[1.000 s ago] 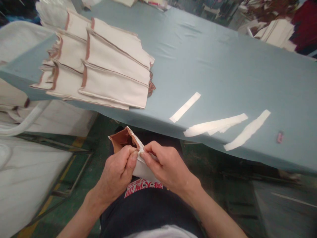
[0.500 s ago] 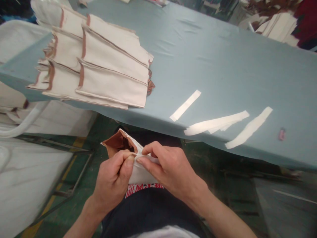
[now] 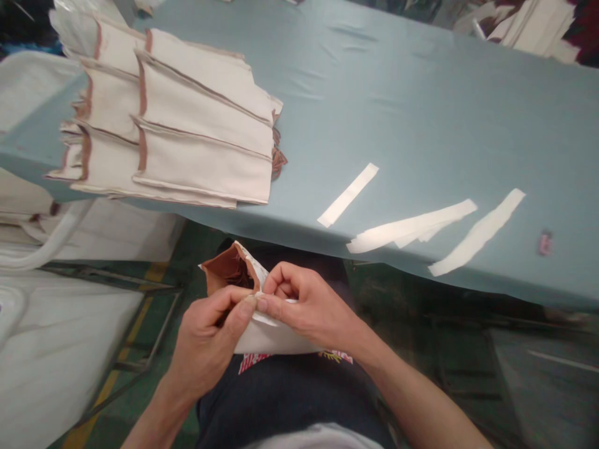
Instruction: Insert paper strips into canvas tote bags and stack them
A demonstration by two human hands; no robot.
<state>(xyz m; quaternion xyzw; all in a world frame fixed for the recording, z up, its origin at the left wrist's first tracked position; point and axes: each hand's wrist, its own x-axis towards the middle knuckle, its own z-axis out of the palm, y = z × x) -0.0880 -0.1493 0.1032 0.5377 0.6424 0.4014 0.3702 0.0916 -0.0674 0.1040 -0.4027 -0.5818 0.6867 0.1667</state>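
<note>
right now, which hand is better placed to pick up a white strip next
Probably the right hand: it is nearer the white strips than the left hand, though both pinch the brown-lined cloth, so it would need freeing first.

Dark garment [image 3: 290, 399], red print [image 3: 253, 362], bare hands [image 3: 208, 340] [image 3: 311, 305]

floor [image 3: 116, 415]: green — yellow stripe [image 3: 138, 317], left (dark metal frame [image 3: 165, 329] alongside) | table [image 3: 421, 125]: blue-green cover [image 3: 468, 106], faintly wrinkled

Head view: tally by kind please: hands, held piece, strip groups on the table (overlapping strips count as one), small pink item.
Left hand, right hand: 2
White-and-brown piece: 1
White strip groups: 3
Small pink item: 1
Total: 7
</note>
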